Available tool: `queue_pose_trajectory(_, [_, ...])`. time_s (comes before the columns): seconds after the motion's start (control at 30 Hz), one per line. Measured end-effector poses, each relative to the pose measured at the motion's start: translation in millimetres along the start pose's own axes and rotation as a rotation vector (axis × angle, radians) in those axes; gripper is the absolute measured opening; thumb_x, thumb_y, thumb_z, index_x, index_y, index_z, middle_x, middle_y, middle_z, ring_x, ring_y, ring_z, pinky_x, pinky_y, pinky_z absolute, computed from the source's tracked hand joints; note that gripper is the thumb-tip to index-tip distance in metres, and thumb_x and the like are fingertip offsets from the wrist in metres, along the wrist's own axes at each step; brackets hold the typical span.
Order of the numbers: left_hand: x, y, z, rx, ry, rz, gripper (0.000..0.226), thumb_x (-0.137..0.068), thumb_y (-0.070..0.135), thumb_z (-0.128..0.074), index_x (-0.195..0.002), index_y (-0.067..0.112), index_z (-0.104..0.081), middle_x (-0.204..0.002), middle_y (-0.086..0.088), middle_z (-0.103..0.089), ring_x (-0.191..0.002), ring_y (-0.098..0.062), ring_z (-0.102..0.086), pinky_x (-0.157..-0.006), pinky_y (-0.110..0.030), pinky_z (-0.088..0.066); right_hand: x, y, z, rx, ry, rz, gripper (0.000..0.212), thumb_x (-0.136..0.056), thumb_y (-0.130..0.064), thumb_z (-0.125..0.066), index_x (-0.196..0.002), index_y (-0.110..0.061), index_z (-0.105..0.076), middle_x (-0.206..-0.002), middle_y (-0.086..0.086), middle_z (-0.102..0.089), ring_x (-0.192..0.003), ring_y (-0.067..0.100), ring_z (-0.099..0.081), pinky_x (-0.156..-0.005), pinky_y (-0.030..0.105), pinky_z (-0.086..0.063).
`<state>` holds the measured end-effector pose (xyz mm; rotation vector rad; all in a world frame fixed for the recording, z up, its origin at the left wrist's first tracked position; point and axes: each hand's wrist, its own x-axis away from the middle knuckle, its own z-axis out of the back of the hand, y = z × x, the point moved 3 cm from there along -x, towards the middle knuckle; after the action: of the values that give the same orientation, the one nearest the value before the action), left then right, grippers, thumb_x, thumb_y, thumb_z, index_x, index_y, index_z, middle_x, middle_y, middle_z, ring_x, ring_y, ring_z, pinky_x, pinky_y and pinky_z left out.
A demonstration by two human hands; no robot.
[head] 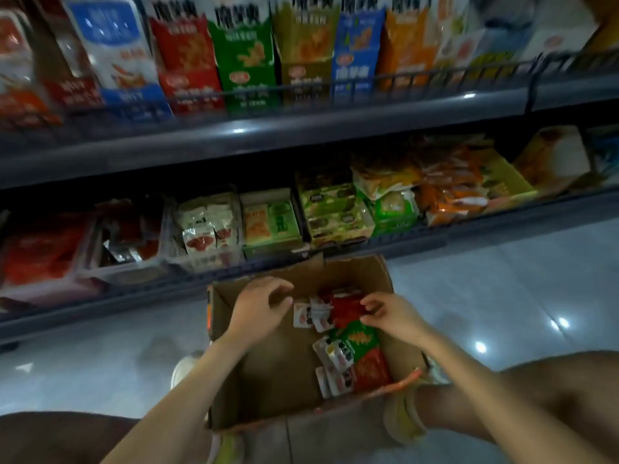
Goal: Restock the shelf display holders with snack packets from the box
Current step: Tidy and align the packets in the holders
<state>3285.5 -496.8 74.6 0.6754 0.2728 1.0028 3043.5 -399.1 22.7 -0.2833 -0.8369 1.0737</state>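
An open cardboard box (268,373) stands on the floor between my knees. Along its right side lie several small snack packets, red ones (345,308), white ones (313,316) and a green one (360,339). My left hand (261,304) hovers inside the box just left of the white packets, fingers loosely curled and holding nothing. At the box's right side my right hand (388,313) pinches the edge of the red packets. Clear display holders (127,262) with red and white packets sit on the lower shelf beyond the box.
The lower shelf (502,209) also carries green and orange snack trays to the right. Tall boxed snacks (248,61) fill the upper shelf behind a wire rail. Glossy floor tiles (485,289) lie to the right; my shoes (405,416) flank the box.
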Motion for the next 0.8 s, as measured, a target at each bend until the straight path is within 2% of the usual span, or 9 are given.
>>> queue_pose_trajectory(0.13, [12.6,-35.2,-65.1,0.101,-0.165,0.232,0.019,-0.092,0.021,-0.059,-0.111,0.023,-0.062,-0.104,0.009,-0.061,-0.091,-0.003,-0.056,-0.077,-0.013,-0.042,-19.7,40.3,-53.4,0.062,-0.096,-0.086,0.044,-0.084,-0.030,-0.070,-0.124,-0.018,-0.059,-0.121,-0.001,-0.063,-0.106,0.014,-0.060,-0.090,0.024,-0.044])
queue_pose_trajectory(0.27, [18.1,-68.7,-117.0,0.247,-0.209,0.426,0.018,-0.091,0.019,-0.061,-0.108,0.023,-0.063,-0.102,0.010,-0.062,-0.087,0.004,-0.054,-0.068,-0.003,-0.038,-48.9,57.1,-91.6,0.188,-0.159,-0.057,0.042,-0.087,-0.025,-0.066,-0.128,-0.019,-0.055,-0.130,0.000,-0.059,-0.118,0.016,-0.055,-0.099,0.028,-0.042])
queue_pose_trajectory(0.37, [17.5,-91.2,-147.0,0.329,-0.202,0.581,0.020,-0.092,0.017,-0.059,-0.111,0.019,-0.062,-0.099,0.010,-0.059,-0.095,-0.004,-0.056,-0.080,-0.014,-0.040,-74.0,64.0,-110.2,0.264,-0.169,-0.013,0.041,-0.089,-0.022,-0.062,-0.130,-0.021,-0.054,-0.135,0.000,-0.053,-0.127,0.019,-0.045,-0.106,0.031,-0.034])
queue_pose_trajectory(0.47, [14.9,-107.7,-175.5,0.413,-0.219,0.735,0.021,-0.094,0.018,-0.056,-0.113,0.016,-0.062,-0.108,0.003,-0.062,-0.096,-0.008,-0.056,-0.087,-0.023,-0.044,-94.9,71.9,-127.9,0.312,-0.231,0.007,0.041,-0.090,-0.019,-0.060,-0.130,-0.023,-0.054,-0.137,-0.002,-0.050,-0.130,0.020,-0.040,-0.108,0.032,-0.031])
queue_pose_trajectory(0.53, [9.4,-112.4,-195.4,0.533,-0.243,0.822,0.023,-0.095,0.022,-0.055,-0.116,0.016,-0.060,-0.115,-0.001,-0.062,-0.100,-0.011,-0.056,-0.092,-0.029,-0.046,-102.3,79.3,-134.9,0.272,-0.204,-0.041,0.040,-0.088,-0.022,-0.063,-0.127,-0.026,-0.056,-0.135,-0.003,-0.051,-0.130,0.019,-0.040,-0.107,0.032,-0.032])
queue_pose_trajectory(0.6, [-0.6,-110.3,-212.2,0.681,-0.257,0.886,0.027,-0.094,0.026,-0.056,-0.118,0.014,-0.057,-0.116,0.003,-0.058,-0.104,-0.011,-0.052,-0.095,-0.030,-0.045,-105.1,88.5,-135.9,0.179,-0.112,-0.148,0.041,-0.086,-0.024,-0.067,-0.125,-0.027,-0.056,-0.133,-0.004,-0.052,-0.128,0.019,-0.041,-0.105,0.032,-0.034])
queue_pose_trajectory(0.67, [-12.6,-108.7,-227.2,0.772,-0.256,0.916,0.024,-0.093,0.025,-0.059,-0.115,0.016,-0.052,-0.106,0.008,-0.051,-0.105,-0.010,-0.047,-0.087,-0.024,-0.042,-104.3,100.1,-136.1,0.090,-0.012,-0.261,0.045,-0.084,-0.026,-0.070,-0.126,-0.023,-0.055,-0.134,-0.001,-0.051,-0.127,0.021,-0.042,-0.104,0.032,-0.035])
queue_pose_trajectory(0.73, [-21.9,-111.2,-244.4,0.797,-0.262,0.921,0.027,-0.091,0.024,-0.063,-0.114,0.016,-0.051,-0.102,0.010,-0.050,-0.104,-0.011,-0.047,-0.070,-0.017,-0.040,-101.1,111.8,-140.6,0.027,0.011,-0.352,0.052,-0.083,-0.028,-0.071,-0.131,-0.018,-0.052,-0.137,0.003,-0.049,-0.127,0.023,-0.043,-0.103,0.032,-0.035])
queue_pose_trajectory(0.8, [-25.5,-115.1,-262.8,0.821,-0.299,0.943,0.033,-0.088,0.025,-0.067,-0.114,0.009,-0.055,-0.111,0.008,-0.055,-0.102,-0.010,-0.050,-0.065,-0.014,-0.041,-97.2,120.8,-148.9,-0.047,-0.026,-0.434,0.056,-0.085,-0.028,-0.069,-0.136,-0.018,-0.047,-0.141,0.006,-0.044,-0.129,0.024,-0.043,-0.103,0.032,-0.036])
